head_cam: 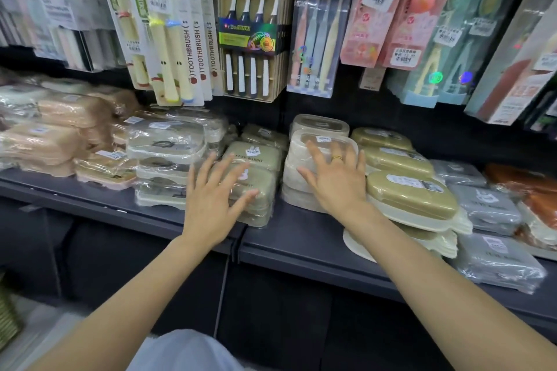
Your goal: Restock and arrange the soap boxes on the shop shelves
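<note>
Head view: left hand (215, 202), fingers spread, flat on olive soap box stack (256, 178); right hand (334, 178), fingers spread, on cream soap box stack (301, 159). Dark shelf (301, 238); toothbrush packs (253, 24) hang above.

Both your bare forearms reach up from the frame's lower corners toward its centre, your left hand (215, 193) and ringed right hand (334, 178) palm-down side by side, fingers spread wide.
</note>
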